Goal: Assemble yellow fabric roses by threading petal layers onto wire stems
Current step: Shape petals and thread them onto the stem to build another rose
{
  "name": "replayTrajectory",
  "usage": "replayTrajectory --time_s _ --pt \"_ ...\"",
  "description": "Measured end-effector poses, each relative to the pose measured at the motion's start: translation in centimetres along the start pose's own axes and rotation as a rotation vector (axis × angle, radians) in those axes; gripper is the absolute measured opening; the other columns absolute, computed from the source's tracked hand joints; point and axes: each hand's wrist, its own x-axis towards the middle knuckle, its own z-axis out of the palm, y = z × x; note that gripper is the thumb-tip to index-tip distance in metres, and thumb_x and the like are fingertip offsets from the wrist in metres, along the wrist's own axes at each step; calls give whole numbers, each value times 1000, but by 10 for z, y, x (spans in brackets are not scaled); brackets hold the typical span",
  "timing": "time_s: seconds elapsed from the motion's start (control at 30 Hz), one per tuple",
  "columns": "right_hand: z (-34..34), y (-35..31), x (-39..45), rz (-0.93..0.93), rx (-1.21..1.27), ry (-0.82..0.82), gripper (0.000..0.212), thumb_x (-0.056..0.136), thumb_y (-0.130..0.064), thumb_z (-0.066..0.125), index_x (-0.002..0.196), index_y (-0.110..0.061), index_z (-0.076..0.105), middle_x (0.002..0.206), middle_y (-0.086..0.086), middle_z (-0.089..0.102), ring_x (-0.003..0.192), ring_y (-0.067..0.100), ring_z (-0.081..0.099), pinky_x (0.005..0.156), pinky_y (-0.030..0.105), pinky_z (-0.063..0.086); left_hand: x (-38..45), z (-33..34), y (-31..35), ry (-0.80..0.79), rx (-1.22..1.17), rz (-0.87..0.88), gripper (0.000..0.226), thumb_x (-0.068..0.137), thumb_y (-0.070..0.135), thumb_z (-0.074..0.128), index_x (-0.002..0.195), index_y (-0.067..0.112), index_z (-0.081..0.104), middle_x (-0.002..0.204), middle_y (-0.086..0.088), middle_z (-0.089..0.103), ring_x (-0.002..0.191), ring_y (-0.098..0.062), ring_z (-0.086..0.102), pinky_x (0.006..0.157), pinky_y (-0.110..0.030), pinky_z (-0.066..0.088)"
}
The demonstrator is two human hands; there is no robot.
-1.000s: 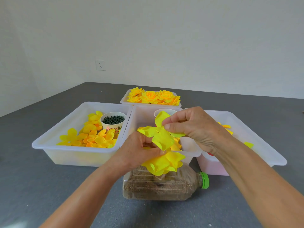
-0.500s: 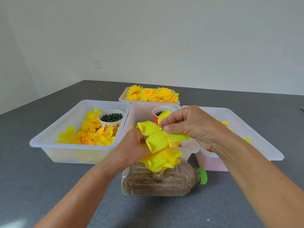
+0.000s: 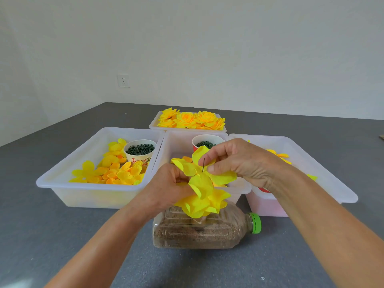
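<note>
A thin dark wire stem (image 3: 203,164) pokes up through a bright yellow petal layer (image 3: 200,177). My right hand (image 3: 239,161) pinches that petal layer at the wire from the right. My left hand (image 3: 166,189) grips the layer from the left, its fingers curled. Below hangs a bunch of earlier yellow petal layers (image 3: 204,202) on the same stem, above a clear bottle (image 3: 199,231) lying on its side, filled with brown grains. The lower wire is hidden by petals.
White tray (image 3: 68,179) at left holds loose yellow-orange petals and a paper cup of dark green pieces (image 3: 140,151). Middle tray (image 3: 178,140) holds a red cup (image 3: 204,142). Right tray (image 3: 324,169) holds a few petals. Finished roses (image 3: 191,120) fill the far tray. Grey tabletop (image 3: 41,235).
The wire tip now shows above the top petal layer, where it was hidden before. Both hands stay together on the petals; the view has shifted slightly.
</note>
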Motion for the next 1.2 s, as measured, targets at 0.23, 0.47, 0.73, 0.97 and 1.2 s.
replayTrajectory --time_s 0.23,0.47,0.73,0.97,1.2 --pt "-4 -5 11 25 -27 -41 41 77 11 65 110 -12 55 117 31 59 88 27 58 87 46 47 0 -2 -3 59 -2 -60 13 79 -5 65 92 -7 70 88 -20 71 80 -22 66 77 -41 55" --pt "-7 -2 24 49 -24 -186 21 78 8 64 96 -4 69 89 13 68 75 22 62 76 36 52 2 -5 -5 53 -27 -67 14 77 -2 70 80 11 75 81 -2 74 80 -12 67 77 -29 55" --pt "0 5 27 27 -174 -74 33 77 -7 74 108 -12 66 105 8 67 86 15 62 76 29 52 -1 -3 0 23 -51 -29 18 67 7 66 59 23 71 60 8 67 60 0 62 57 -15 48" --pt "6 20 -20 -341 -65 258 35 71 -28 79 104 -25 67 103 -13 69 98 0 63 86 19 49 1 -5 -7 55 -45 -61 13 77 -2 69 75 10 72 69 3 72 68 -6 66 65 -19 52" --pt "21 36 -44 -440 -458 226 45 65 -25 84 107 -25 68 108 -14 62 104 -5 51 82 2 38 0 -5 -8 69 -49 -70 7 78 -2 68 84 1 72 79 -7 73 71 -13 67 67 -27 55"
